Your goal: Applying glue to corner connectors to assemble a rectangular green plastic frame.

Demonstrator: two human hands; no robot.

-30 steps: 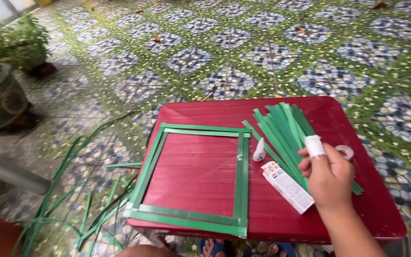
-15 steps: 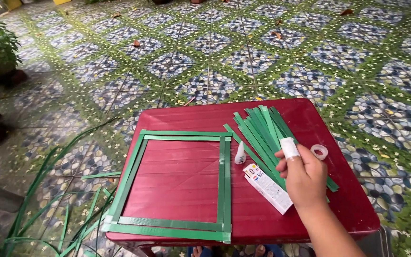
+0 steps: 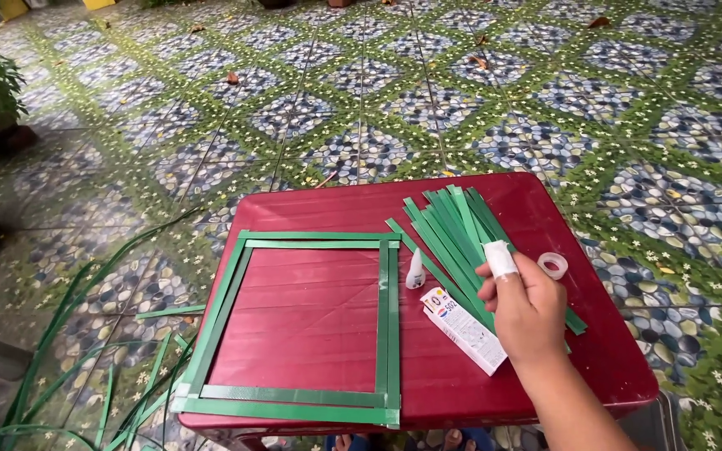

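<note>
Right hand (image 3: 526, 311) enters from 5 o'clock, forearm cut off by the frame bottom. Fingers curled loosely together, index finger wrapped in white tape or bandage (image 3: 499, 259); fingertips rest on the pile of green strips (image 3: 453, 225), but whether they pinch a strip cannot be told, as the hand hides the contact. Left hand not in view.

Strips: flat, glossy, ribbon-like green bands, fanned in a bundle at 2 o'clock on the table, long axis running 11 to 5 o'clock; lower ends partly hidden under the hand.

Square frame (image 3: 298, 326) made of the same green strips, doubled on each side, lies flat at table centre-left, corners overlapping. Table (image 3: 353, 209) is dark red moulded plastic, smooth and ribbed.

Small white glue bottle (image 3: 414, 271) stands just right of the frame. Flat white carton (image 3: 464, 331) lies below it, tilted, touching the strips. Clear tape roll (image 3: 553, 265) at 3 o'clock. Loose long green leaves (image 3: 68, 334) on the patterned tile floor at 8 o'clock.
</note>
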